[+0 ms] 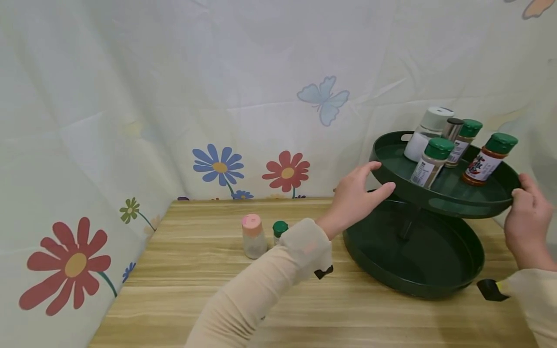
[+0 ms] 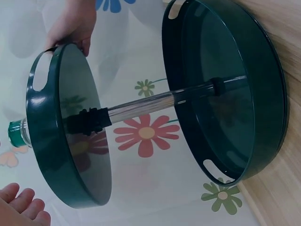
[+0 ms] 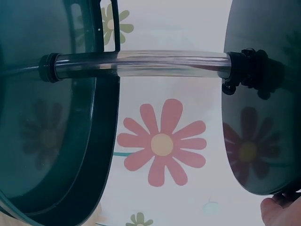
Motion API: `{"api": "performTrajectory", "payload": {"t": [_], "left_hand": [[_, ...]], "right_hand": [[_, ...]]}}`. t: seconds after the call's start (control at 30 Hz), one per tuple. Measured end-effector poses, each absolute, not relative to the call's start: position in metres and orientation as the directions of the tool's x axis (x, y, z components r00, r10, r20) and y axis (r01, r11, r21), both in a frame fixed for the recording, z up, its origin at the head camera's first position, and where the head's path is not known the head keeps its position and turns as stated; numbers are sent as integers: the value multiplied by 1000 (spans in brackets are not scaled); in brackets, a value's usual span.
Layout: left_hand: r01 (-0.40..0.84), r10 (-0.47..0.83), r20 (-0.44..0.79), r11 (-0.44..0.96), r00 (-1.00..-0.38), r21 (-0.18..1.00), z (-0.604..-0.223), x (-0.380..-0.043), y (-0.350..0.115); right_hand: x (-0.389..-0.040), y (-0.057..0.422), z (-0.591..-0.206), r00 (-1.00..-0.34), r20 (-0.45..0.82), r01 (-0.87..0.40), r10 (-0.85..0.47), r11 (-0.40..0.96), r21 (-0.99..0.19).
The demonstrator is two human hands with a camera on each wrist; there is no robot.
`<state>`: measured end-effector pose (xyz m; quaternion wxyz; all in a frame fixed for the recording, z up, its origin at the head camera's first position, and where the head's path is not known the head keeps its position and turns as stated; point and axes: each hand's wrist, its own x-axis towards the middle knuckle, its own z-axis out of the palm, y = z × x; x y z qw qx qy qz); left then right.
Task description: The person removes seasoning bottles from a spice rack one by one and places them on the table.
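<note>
A dark green two-tier spice rack (image 1: pixel 413 268) stands at the right of the table, its upper tray (image 1: pixel 448 205) tilted down to the right in the head view. Several spice bottles sit on that tray, among them a white-lidded shaker (image 1: pixel 428 133) and a green-capped bottle (image 1: pixel 431 164) near the front. My right hand (image 1: pixel 528 217) grips the tray's right rim, thumb on the edge. Beside the left rim is my left hand (image 1: pixel 357 193), thumb and fingers spread; in the left wrist view its fingers (image 2: pixel 23 202) are apart from the tray. The lower tray (image 2: pixel 211 47) holds no bottles.
On the wooden table (image 1: pixel 209 299) a pink-lidded shaker (image 1: pixel 254 239) stands left of the rack. Next to it is another green-capped bottle (image 1: pixel 280 229), partly hidden by my left sleeve. A flower-printed curtain (image 1: pixel 243 96) hangs behind the table.
</note>
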<state>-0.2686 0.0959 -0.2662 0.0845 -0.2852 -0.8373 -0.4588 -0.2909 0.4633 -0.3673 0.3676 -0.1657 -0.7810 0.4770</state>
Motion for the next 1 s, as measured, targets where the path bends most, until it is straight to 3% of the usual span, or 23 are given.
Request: {"api": "performTrajectory", "payload": {"t": [0.2, 0.57, 1.0], "left_hand": [[561, 385, 421, 412, -821, 718, -266, -273, 102], [561, 404, 393, 521, -826, 643, -260, -279, 116], [563, 417, 378, 603, -826, 566, -252, -284, 133]], "right_hand": [[-239, 373, -305, -660, 327, -8, 676, 429, -903], [-241, 368, -305, -628, 332, -36, 704, 399, -916], [-238, 359, -304, -623, 319, 14, 714, 418, -908]]}}
